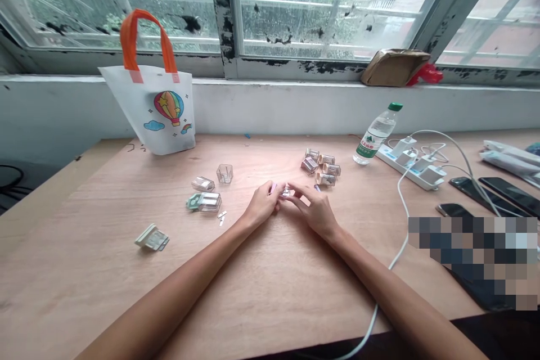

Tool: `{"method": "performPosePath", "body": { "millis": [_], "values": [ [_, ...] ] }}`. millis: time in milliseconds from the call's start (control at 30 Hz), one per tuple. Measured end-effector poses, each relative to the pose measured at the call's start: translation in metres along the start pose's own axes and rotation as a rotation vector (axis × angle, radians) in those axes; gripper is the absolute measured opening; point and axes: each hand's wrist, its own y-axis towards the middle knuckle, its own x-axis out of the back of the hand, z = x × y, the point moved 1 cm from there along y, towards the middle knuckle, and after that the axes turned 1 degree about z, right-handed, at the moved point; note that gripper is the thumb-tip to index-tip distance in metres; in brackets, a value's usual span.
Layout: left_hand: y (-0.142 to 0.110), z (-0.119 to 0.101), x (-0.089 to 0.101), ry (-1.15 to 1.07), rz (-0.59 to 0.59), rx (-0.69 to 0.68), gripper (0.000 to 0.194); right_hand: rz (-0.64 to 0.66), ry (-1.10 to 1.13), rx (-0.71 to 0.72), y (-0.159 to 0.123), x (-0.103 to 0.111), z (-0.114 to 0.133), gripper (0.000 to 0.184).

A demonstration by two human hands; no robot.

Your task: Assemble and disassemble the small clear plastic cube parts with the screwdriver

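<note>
Two bare hands meeting over pale wooden table. Left hand: curled fingers gripping one side of small, clear, pink-tinged object; right hand: thumb and fingertips pinching opposite side. Object sitting between hands, fine detail not showing. Sound handling, as judged: left grip bracing, right fingertips pressing lightly and squarely; uneven force risking slip. Empty transparent plastic box standing to left.

Over the table, we see our bare left forearm and bare right forearm, both slim and smooth, narrowing to slender wrists. Our left hand and right hand are bare too, with slim fingers. Past the table's near edge, a dark patch is too unclear to call clothing.
</note>
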Motion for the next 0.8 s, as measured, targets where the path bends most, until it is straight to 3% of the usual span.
{"method": "performPosePath", "body": {
  "millis": [200, 400, 633, 800],
  "values": [
    [-0.001, -0.001, -0.002, -0.158, 0.068, 0.066, 0.041, -0.043, 0.107, -0.172, 0.0, -0.006, 0.003, 0.044],
    [0.003, 0.0, -0.003, -0.329, 0.038, 0.071, 0.049, -0.033, 0.089, -0.191, 0.002, -0.007, 0.007, 0.035],
    [0.005, -0.005, -0.002, -0.149, 0.098, -0.097, 0.035, -0.002, 0.143, -0.228, 0.004, -0.006, 0.015, 0.026],
    [0.004, -0.007, -0.004, -0.18, 0.128, -0.058, 0.036, 0.01, 0.052, -0.213, 0.001, -0.009, 0.011, 0.034]
  ]
}}
